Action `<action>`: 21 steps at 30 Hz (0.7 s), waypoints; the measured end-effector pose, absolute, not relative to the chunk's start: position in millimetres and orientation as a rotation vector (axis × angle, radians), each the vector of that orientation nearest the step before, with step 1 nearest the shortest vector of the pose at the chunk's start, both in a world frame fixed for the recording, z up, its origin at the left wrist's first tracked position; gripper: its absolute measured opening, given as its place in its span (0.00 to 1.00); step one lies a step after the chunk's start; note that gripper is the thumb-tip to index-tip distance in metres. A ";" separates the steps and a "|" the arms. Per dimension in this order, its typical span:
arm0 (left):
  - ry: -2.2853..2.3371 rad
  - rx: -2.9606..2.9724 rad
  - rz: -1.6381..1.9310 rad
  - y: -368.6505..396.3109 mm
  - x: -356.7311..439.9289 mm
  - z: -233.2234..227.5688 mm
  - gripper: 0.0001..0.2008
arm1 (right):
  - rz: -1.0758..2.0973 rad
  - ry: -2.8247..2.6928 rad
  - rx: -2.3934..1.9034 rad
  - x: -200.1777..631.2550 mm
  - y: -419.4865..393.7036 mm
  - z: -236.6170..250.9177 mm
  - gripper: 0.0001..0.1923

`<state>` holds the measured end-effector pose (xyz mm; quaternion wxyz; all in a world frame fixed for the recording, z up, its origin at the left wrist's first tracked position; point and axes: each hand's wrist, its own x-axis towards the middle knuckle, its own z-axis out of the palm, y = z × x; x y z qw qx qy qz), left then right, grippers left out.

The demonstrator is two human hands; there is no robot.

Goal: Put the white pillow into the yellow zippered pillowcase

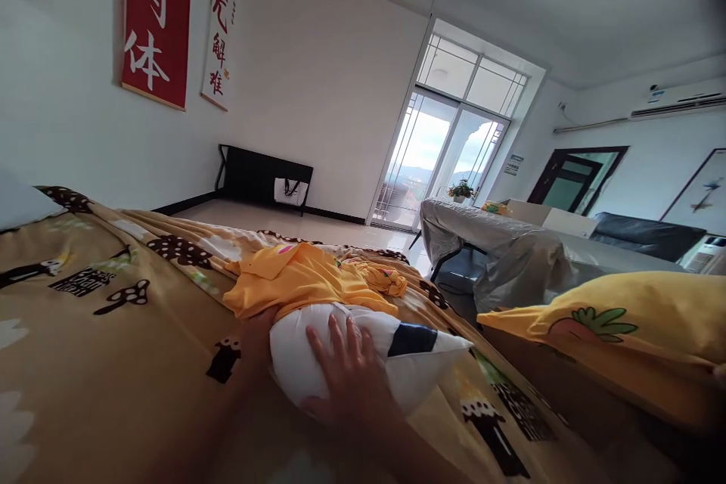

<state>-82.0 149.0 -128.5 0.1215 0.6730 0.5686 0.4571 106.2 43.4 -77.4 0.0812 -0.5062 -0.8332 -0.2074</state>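
Note:
A white pillow [300, 348] with a dark blue patch near its pointed right corner lies on the bed. A yellow-orange pillowcase [295, 276] is bunched up against its far side, apparently over part of it. My right hand [349, 367] rests on top of the white pillow with its fingers spread. My left hand [258, 329] is at the pillow's left end, by the lower edge of the pillowcase. Cloth and pillow hide its fingers, so its grip cannot be made out.
A brown patterned bedsheet [141, 370] spreads under everything. At right lies a yellow pillow [640, 310] with a carrot print. Beyond the bed stand a plastic-covered table [499, 242], a cardboard box [544, 217], a potted plant [460, 190] and a black folded frame [255, 178].

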 end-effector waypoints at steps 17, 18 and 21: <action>1.296 1.807 1.401 161.8 -81.9 -107.3 0.09 | -0.567 -2.568 -1.750 101.1 109.9 -38.3 0.30; 1.274 1.842 1.361 162.6 -83.1 -105.4 0.10 | -0.551 -2.563 -1.762 102.5 113.0 -36.3 0.28; 1.308 1.928 1.299 162.2 -84.1 -103.3 0.15 | -0.523 -2.556 -1.779 102.9 118.9 -32.0 0.25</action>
